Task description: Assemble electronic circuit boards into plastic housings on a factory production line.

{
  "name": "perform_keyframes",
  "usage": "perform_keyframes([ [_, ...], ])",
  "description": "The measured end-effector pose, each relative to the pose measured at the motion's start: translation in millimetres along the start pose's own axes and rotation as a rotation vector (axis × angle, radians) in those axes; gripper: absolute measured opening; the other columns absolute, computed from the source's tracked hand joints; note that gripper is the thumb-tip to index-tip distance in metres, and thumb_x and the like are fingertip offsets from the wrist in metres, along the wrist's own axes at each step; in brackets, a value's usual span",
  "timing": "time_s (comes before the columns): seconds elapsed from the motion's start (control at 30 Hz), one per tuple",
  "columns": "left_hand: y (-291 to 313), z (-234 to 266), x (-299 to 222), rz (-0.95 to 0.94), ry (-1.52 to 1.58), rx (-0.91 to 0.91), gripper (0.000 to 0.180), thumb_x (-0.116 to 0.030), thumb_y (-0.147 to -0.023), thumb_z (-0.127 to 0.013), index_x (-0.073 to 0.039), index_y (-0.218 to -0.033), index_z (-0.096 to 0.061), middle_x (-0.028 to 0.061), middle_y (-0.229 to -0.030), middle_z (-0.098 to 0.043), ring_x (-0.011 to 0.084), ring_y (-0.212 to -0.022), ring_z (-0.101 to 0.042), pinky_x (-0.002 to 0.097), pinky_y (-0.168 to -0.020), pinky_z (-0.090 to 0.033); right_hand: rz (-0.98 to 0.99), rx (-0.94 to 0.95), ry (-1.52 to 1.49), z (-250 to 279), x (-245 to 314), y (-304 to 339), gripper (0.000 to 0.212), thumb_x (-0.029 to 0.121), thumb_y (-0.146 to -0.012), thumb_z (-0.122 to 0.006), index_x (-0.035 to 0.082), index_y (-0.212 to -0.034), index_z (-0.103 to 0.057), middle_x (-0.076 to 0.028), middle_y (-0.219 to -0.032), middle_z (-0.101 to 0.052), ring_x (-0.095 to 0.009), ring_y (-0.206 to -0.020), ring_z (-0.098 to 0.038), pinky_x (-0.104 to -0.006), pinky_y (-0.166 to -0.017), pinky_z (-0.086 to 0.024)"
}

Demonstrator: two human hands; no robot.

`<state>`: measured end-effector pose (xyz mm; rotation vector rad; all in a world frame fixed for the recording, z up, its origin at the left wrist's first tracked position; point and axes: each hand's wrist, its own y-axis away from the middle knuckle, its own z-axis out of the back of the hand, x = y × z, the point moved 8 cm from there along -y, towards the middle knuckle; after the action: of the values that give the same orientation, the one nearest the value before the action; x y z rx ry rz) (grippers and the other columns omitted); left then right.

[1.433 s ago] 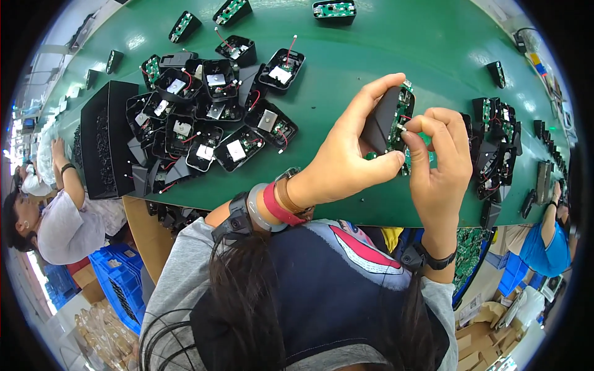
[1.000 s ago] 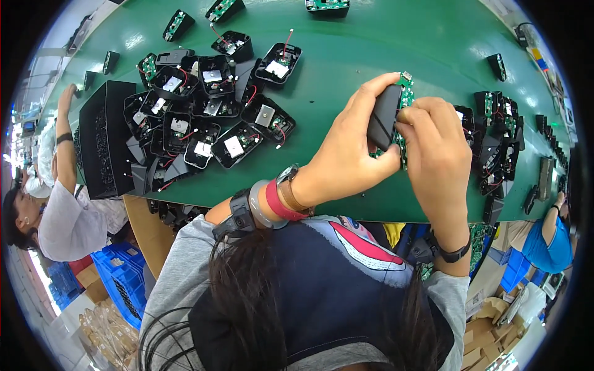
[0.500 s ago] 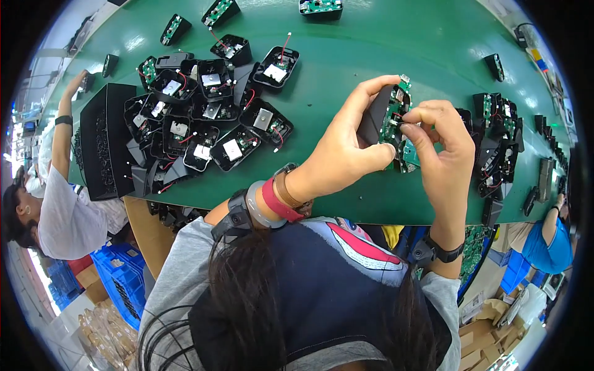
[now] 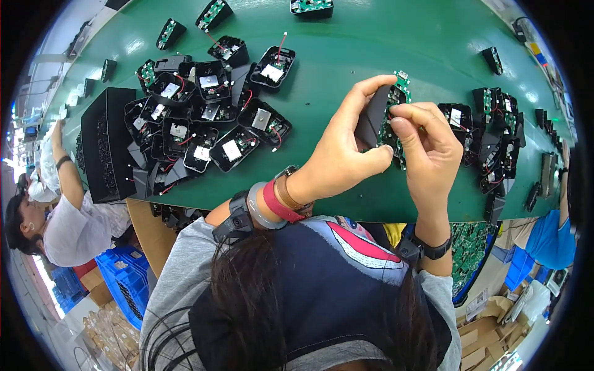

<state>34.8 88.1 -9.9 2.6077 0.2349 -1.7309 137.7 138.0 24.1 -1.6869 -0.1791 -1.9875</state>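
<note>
Green table [image 4: 346,49] spreads under and beyond both hands. Far to the left of the left hand stands a long black box [image 4: 119,102]. Between this box and the same hand lies a big heap of open cases [image 4: 213,93]; just to the right of the right hand is a smaller heap [image 4: 492,148]. The left hand [image 4: 349,145] grasps one tilted black case [image 4: 373,120] above the table. The right hand [image 4: 433,142] has thumb and forefinger bent close together at the open side of this case; whether they pinch something, I cannot tell. Between the hands, a narrow circuit board [image 4: 402,79] sticks out past the case. Left of the hands, silver blocks [image 4: 232,150] and thin red wires [image 4: 282,46] show inside the heaped cases.
</note>
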Motion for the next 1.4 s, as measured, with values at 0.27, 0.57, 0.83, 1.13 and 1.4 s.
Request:
perform_keyframes([
  [0.27, -1, -3, 5, 0.071, 0.166, 0.031, 0.072, -0.005, -0.072, -0.055, -0.002, -0.139, -0.029, 0.0088, -0.125, -0.045, 0.0149, -0.117, -0.044, 0.0263, -0.098, -0.037, -0.033, 0.051, 0.126, 5, 0, 5, 0.013, -0.003, -0.081, -0.063, 0.001, -0.093, -0.068, -0.002, -0.084, -0.054, -0.009, -0.071, -0.050, -0.0214, -0.064, -0.042],
  [0.57, -3, 4, 10, 0.055, 0.120, 0.000, 0.055, -0.002, -0.079, -0.047, 0.000, -0.133, -0.039, 0.0099, -0.116, -0.055, 0.0158, -0.107, -0.054, 0.0293, -0.096, -0.043, 0.381, -0.037, 0.509, -1, 29, 13, 0.019, 0.001, -0.069, -0.073, 0.005, -0.087, -0.068, -0.006, -0.078, -0.052, -0.017, -0.069, -0.054, -0.0277, -0.056, -0.044],
  [0.83, -2, 4, 10, 0.072, 0.156, 0.004, 0.047, -0.004, -0.081, -0.049, 0.001, -0.128, -0.045, 0.0105, -0.112, -0.058, 0.0161, -0.103, -0.056, 0.0293, -0.091, -0.047, 0.353, -0.078, 0.386, 1, 34, 16, 0.021, 0.002, -0.067, -0.076, 0.004, -0.087, -0.068, -0.006, -0.080, -0.052, -0.017, -0.064, -0.054, -0.0261, -0.052, -0.044],
  [1.13, 0, -1, 19, 0.219, 0.268, 0.010, 0.046, -0.006, -0.080, -0.050, 0.000, -0.125, -0.048, 0.0082, -0.110, -0.057, 0.0133, -0.099, -0.056, 0.0278, -0.087, -0.048, 0.371, -0.017, 0.543, -1, 28, 23, 0.024, 0.000, -0.066, -0.075, 0.004, -0.088, -0.067, -0.005, -0.079, -0.053, -0.018, -0.064, -0.055, -0.0275, -0.052, -0.045],
  [1.4, 1, -3, 20, 0.262, 0.284, 0.018, 0.048, -0.006, -0.078, -0.049, 0.000, -0.125, -0.048, 0.0066, -0.109, -0.056, 0.0122, -0.097, -0.055, 0.0266, -0.085, -0.047, 0.408, 0.022, 0.542, -2, 29, 19, 0.018, 0.000, -0.067, -0.073, 0.002, -0.082, -0.063, -0.005, -0.078, -0.053, -0.018, -0.065, -0.055, -0.0276, -0.053, -0.045],
])
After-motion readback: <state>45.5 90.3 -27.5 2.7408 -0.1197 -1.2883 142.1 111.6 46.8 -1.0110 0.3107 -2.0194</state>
